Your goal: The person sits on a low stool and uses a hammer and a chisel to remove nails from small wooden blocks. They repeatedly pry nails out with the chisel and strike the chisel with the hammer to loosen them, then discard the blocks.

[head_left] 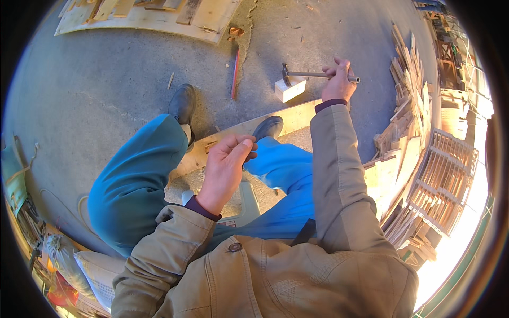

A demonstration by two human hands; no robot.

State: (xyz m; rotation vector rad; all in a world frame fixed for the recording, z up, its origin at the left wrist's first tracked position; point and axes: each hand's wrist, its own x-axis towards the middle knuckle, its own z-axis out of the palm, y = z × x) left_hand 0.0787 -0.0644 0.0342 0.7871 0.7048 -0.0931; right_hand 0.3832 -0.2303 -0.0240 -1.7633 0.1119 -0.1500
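My right hand is closed round the handle of a hammer, close to its end. The dark hammer head is at a small pale wood block on the floor, ahead and to the right. Above my lap, my left hand has thumb and fingers pressed together in a pinch. Whatever is between those fingertips, if anything, is too small or hidden to make out. A long wooden board lies slantwise across the floor beyond my left hand, by my shoes.
Scrap wood is heaped along the right, beside slatted wooden crates. A pale panel carrying wood pieces lies at the far left. Ahead is a thin red strip. Sacks stand at the lower left; a pale-green seat shows between my legs.
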